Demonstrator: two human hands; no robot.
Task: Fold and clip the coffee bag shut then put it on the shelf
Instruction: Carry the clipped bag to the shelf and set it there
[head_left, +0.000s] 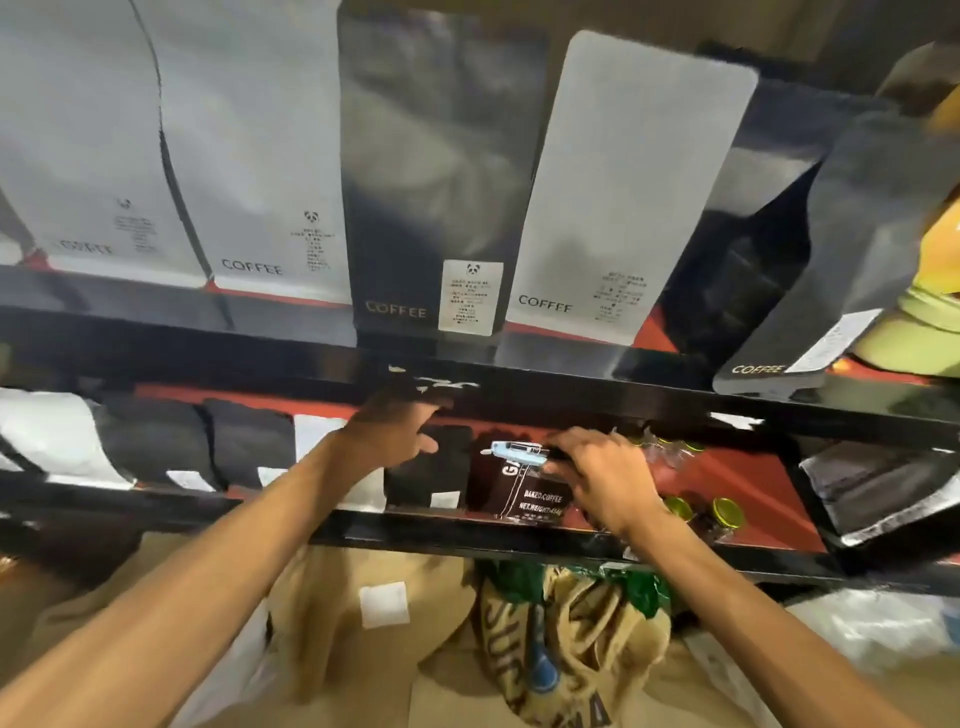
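Nearest to me, below my forearms, burlap sacks (566, 639) lie heaped on the floor, one printed with dark letters, and a brown sack to their left carries a white label (384, 604). Above them runs the black front rail of the lower shelf (467, 540), whose floor is red. My right hand (605, 480) reaches over that rail and its fingers are closed on the top right edge of the dark brown coffee bag (519, 499), which stands upright on the lower shelf with white lettering facing me. A pale blue clip (519, 451) sits across its folded top, just left of my fingertips. My left hand (400, 428) is spread open, holding nothing, fingers up against the underside of the shelf board above, just beside a black bag (428, 467) that stands left of the coffee bag. To the right on the red floor sit small jars with green lids (724, 512). Farther up, tall grey and black pouches (426, 182) marked COFFEE line the upper shelf.
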